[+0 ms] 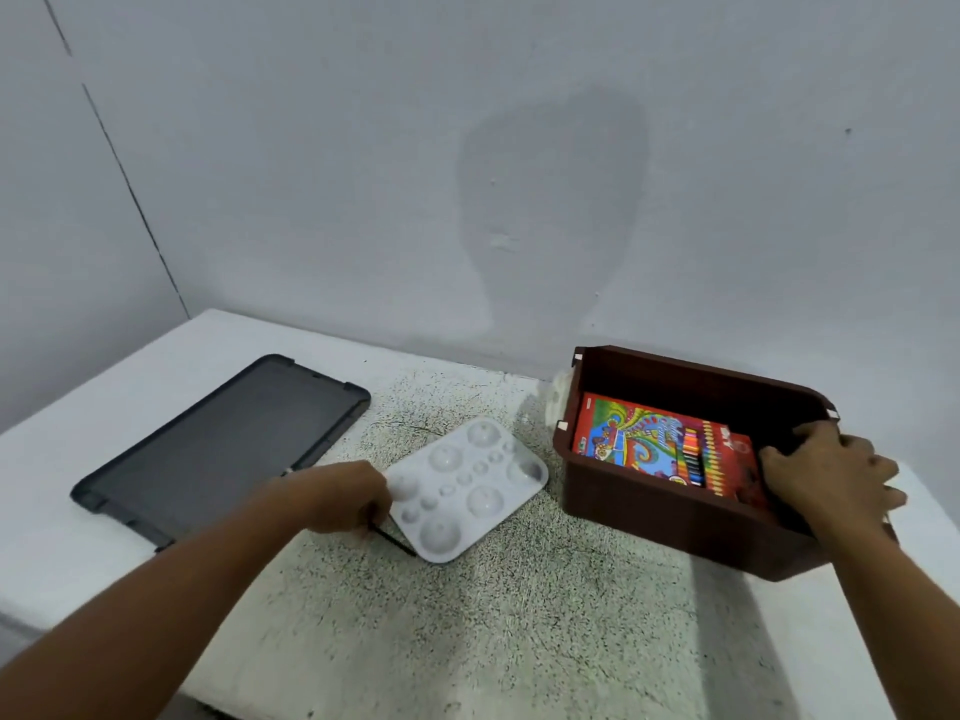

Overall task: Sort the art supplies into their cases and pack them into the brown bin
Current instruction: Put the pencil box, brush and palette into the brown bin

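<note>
The brown bin (644,506) stands at the right of the table, and a colourful red crayon box (660,444) lies flat inside it. My right hand (831,472) rests on the bin's right end, fingers curled over the rim and into the bin beside the box. A white paint palette (467,485) with round wells lies on the table to the left of the bin. My left hand (340,493) is at the palette's left edge, fingers closed around a thin dark brush (392,540) whose end pokes out below the hand.
A dark grey lid (218,449) lies flat at the table's left. The white table (467,641) has a speckled patch in the middle and backs onto a grey wall. Something white (561,392) sits behind the bin's left corner.
</note>
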Motion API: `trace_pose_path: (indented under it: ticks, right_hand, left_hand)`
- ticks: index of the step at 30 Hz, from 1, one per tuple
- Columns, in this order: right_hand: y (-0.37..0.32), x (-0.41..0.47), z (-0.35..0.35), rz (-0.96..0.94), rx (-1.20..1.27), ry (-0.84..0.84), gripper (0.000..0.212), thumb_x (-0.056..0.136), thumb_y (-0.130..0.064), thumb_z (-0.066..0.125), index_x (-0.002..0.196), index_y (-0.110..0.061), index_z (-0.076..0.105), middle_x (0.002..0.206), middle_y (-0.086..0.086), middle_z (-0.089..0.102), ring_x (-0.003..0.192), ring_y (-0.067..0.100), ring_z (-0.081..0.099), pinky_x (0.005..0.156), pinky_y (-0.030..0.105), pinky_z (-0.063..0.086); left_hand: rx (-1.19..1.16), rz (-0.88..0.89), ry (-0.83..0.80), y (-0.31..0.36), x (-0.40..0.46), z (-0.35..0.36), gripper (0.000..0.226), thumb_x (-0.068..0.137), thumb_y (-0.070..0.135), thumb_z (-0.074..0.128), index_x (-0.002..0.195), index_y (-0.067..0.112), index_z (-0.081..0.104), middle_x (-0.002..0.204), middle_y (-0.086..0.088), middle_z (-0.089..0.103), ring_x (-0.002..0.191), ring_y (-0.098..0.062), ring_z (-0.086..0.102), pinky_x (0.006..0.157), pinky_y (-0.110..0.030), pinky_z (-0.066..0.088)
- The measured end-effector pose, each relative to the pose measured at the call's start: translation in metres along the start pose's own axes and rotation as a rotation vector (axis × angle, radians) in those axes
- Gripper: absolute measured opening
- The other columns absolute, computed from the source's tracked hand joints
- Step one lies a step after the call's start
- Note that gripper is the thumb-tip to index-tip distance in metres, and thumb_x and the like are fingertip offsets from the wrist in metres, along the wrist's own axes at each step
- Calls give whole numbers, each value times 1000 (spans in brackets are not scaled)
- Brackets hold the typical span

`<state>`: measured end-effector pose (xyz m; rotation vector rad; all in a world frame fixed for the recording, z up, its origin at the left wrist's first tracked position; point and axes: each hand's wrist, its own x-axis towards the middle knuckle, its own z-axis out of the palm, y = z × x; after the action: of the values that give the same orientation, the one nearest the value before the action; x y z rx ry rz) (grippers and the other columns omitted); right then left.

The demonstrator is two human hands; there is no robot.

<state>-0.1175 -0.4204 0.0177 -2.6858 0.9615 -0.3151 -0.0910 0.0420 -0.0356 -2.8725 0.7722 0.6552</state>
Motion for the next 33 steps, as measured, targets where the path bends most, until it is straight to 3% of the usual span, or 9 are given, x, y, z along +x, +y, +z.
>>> trace_pose_path:
  ticks: [4, 8, 12, 16, 21, 28, 33]
  right_hand:
    - [1, -4, -3, 17, 5, 12, 50, 84, -38, 61, 128, -15, 50, 133, 23, 45, 125, 43, 35, 103, 52, 28]
    - [-1, -8, -4, 17, 71, 35, 47, 85, -33, 58, 127, -13, 50, 130, 20, 51, 123, 41, 38, 101, 50, 31]
    - [0, -9, -7, 6, 134, 54, 42, 84, -27, 56, 124, -12, 52, 127, 15, 56, 122, 38, 40, 99, 49, 32]
    - [1, -9, -7, 0, 146, 49, 42, 85, -27, 56, 125, -14, 51, 129, 12, 55, 123, 36, 39, 100, 49, 31]
    - [5, -4, -6, -9, 165, 63, 40, 85, -29, 54, 123, -16, 51, 129, 8, 55, 123, 32, 40, 98, 47, 32]
    - [6, 2, -1, -20, 144, 55, 39, 86, -34, 53, 123, -21, 49, 132, 5, 52, 125, 30, 38, 99, 47, 32]
    - [7, 6, 1, -30, 73, 49, 38, 87, -41, 53, 122, -25, 51, 135, 7, 48, 127, 30, 35, 100, 47, 31]
  left_hand:
    - [-90, -6, 253, 4, 3, -45, 16, 90, 11, 55, 97, 16, 68, 92, 5, 59, 87, -10, 51, 72, -16, 36]
    - [-201, 70, 612, 38, 27, -100, 17, 93, 14, 57, 104, 15, 69, 94, 1, 61, 92, -14, 47, 80, -28, 39]
    - [-230, 285, 861, 115, 70, -148, 20, 91, 9, 57, 106, 10, 70, 99, -9, 64, 96, -26, 52, 81, -37, 43]
    - [-153, 332, 854, 190, 120, -175, 27, 96, 17, 50, 117, 10, 65, 108, -11, 61, 104, -27, 50, 86, -40, 44]
    - [-32, 330, 723, 242, 173, -176, 29, 95, 9, 49, 121, 10, 63, 111, -13, 60, 105, -31, 50, 82, -39, 46]
    - [-19, 285, 645, 256, 211, -169, 31, 95, 5, 49, 123, 7, 61, 112, -13, 59, 106, -31, 50, 83, -36, 45]
    - [-218, 270, 574, 238, 208, -173, 37, 92, 11, 57, 128, 13, 57, 119, -10, 56, 114, -26, 48, 91, -34, 40]
